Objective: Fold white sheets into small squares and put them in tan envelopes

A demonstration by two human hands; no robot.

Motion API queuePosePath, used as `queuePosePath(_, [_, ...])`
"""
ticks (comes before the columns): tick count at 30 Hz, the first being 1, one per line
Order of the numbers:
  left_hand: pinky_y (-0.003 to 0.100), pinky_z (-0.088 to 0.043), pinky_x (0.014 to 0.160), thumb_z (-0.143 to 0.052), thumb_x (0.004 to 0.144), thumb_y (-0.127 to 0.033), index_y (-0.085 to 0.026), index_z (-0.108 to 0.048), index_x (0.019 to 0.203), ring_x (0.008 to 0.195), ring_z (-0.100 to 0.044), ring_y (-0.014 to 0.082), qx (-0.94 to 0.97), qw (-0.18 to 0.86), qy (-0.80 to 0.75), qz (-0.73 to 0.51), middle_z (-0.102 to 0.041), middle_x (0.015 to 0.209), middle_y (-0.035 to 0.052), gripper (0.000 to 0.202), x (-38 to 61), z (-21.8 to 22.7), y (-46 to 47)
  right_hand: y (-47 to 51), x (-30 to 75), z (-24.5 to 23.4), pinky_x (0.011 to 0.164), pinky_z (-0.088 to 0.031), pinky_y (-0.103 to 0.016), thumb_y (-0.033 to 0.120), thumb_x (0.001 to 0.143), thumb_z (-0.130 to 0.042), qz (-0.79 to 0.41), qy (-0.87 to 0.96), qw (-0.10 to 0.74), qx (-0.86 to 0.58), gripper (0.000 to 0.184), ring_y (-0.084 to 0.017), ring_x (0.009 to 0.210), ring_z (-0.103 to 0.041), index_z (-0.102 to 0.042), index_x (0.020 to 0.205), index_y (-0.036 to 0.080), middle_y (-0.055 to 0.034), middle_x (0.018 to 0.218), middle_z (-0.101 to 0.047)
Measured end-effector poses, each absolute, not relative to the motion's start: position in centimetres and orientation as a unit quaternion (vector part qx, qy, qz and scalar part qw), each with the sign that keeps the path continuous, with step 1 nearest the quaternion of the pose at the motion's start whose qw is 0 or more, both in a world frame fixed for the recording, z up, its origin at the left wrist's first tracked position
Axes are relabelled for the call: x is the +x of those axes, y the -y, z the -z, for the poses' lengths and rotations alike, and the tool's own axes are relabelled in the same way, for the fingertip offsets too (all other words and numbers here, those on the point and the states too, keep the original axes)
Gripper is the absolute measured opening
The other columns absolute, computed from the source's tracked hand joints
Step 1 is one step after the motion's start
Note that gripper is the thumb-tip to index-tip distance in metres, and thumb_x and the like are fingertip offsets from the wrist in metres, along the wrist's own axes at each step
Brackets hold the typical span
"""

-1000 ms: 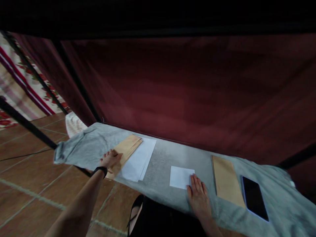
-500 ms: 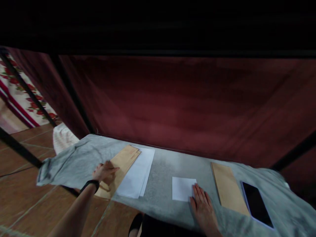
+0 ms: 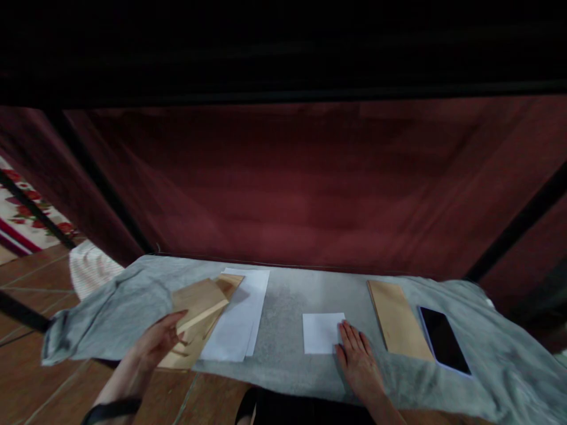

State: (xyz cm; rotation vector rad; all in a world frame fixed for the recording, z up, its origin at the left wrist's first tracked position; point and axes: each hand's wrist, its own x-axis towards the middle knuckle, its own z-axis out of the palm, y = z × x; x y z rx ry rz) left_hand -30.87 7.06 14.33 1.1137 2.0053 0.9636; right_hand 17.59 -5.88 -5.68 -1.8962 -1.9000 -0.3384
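Observation:
My left hand (image 3: 157, 339) grips the near end of a brown paper envelope (image 3: 199, 298), which is raised and tilted above the left pile. Beneath it more brown envelopes (image 3: 233, 284) lie partly covered, beside and overlapping white paper sheets (image 3: 234, 333). My right hand (image 3: 361, 366) rests flat, fingers stretched out, with its fingertips on the right edge of a small white paper (image 3: 319, 333). That paper lies flat in the middle of the grey cloth.
Grey cloth (image 3: 283, 313) covers the narrow surface. On the right lie a stack of brown envelopes (image 3: 401, 321) and a phone (image 3: 445, 342) with a dark screen. Behind hangs a dark red curtain (image 3: 301, 189); black frame bars (image 3: 97, 183) stand at the sides.
My left hand has taken hold of a brown envelope and lifted its near end off the left pile. The view has shifted slightly; my right hand stays on the small white paper.

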Motion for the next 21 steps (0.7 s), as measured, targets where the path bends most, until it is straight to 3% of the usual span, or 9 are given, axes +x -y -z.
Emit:
queuePosePath(2, [0.022, -0.051, 0.047, -0.068, 0.081, -0.021, -0.019, -0.063, 0.080, 0.047, -0.057, 0.0114, 0.307, 0.521, -0.659, -0.447, -0.060, 0.061, -0.0031, 0.005, -27.0, -13.1, -4.7, 5.8, 17.5, 5.6, 0.120, -0.026, -0.046, 0.040, 0.102, -0.039, 0.121, 0.683, 0.220, -0.686, 0.054, -0.026, 0.137, -0.048, -0.043, 0.151, 0.017, -0.0115, 0.150, -0.051])
queuePosePath(5, [0.014, -0.046, 0.043, -0.074, 0.072, -0.006, -0.020, -0.054, 0.069, 0.042, -0.054, 0.0068, 0.147, 0.623, -0.574, -0.511, -0.053, 0.055, -0.0072, 0.025, -19.4, -10.5, -0.9, 5.6, 17.6, 5.5, 0.119, -0.028, -0.047, 0.038, 0.101, -0.040, 0.106, 0.675, 0.235, -0.691, 0.052, -0.026, 0.138, -0.047, -0.048, 0.147, 0.017, -0.0116, 0.150, -0.052])
queuePosePath(9, [0.015, -0.053, 0.049, -0.077, 0.067, 0.002, -0.021, -0.053, 0.069, 0.047, -0.060, 0.0073, 0.087, 0.664, -0.509, -0.541, -0.061, 0.064, -0.0062, 0.033, -9.6, -7.5, 3.0, 5.7, 17.0, 4.7, 0.116, -0.036, -0.050, 0.042, 0.101, -0.036, 0.026, 0.645, 0.308, -0.699, 0.050, -0.029, 0.140, -0.045, -0.060, 0.137, 0.016, -0.0133, 0.146, -0.055])
queuePosePath(12, [0.021, -0.059, 0.062, -0.079, 0.068, -0.002, -0.023, -0.054, 0.069, 0.057, -0.067, 0.0117, 0.080, 0.672, -0.515, -0.526, -0.065, 0.068, -0.0039, 0.032, -4.8, -6.0, 4.7, 6.3, 15.3, 3.2, 0.112, -0.042, -0.046, 0.051, 0.101, -0.031, -0.127, 0.595, 0.397, -0.687, 0.057, -0.028, 0.137, -0.049, -0.063, 0.133, 0.017, -0.0140, 0.143, -0.058])
queuePosePath(16, [0.026, -0.061, 0.075, -0.084, 0.067, -0.010, -0.023, -0.060, 0.074, 0.075, -0.073, 0.0166, 0.130, 0.679, -0.504, -0.518, -0.072, 0.081, -0.0005, 0.028, -1.8, -4.4, 6.5, 7.0, 12.3, 1.2, 0.097, -0.053, -0.039, 0.058, 0.096, -0.042, -0.356, 0.505, 0.476, -0.626, 0.051, -0.025, 0.117, -0.064, -0.063, 0.130, 0.027, -0.0071, 0.124, -0.070])
queuePosePath(19, [0.025, -0.061, 0.077, -0.084, 0.070, -0.015, -0.023, -0.064, 0.080, 0.085, -0.074, 0.0181, 0.156, 0.693, -0.494, -0.501, -0.074, 0.091, 0.0026, 0.024, -1.3, -3.8, 7.7, 6.9, 11.1, 0.1, 0.079, -0.057, -0.035, 0.051, 0.089, -0.049, -0.433, 0.442, 0.518, -0.591, 0.046, -0.024, 0.090, -0.070, -0.064, 0.124, 0.026, -0.0041, 0.098, -0.076])
queuePosePath(21, [0.024, -0.061, 0.075, -0.084, 0.072, -0.014, -0.022, -0.063, 0.080, 0.080, -0.074, 0.0164, 0.130, 0.700, -0.497, -0.496, -0.074, 0.089, 0.0019, 0.023, -1.4, -3.8, 8.0, 6.7, 11.1, -0.6, 0.075, -0.056, -0.035, 0.045, 0.083, -0.050, -0.445, 0.417, 0.537, -0.582, 0.040, -0.024, 0.084, -0.068, -0.068, 0.113, 0.025, -0.0032, 0.089, -0.075])
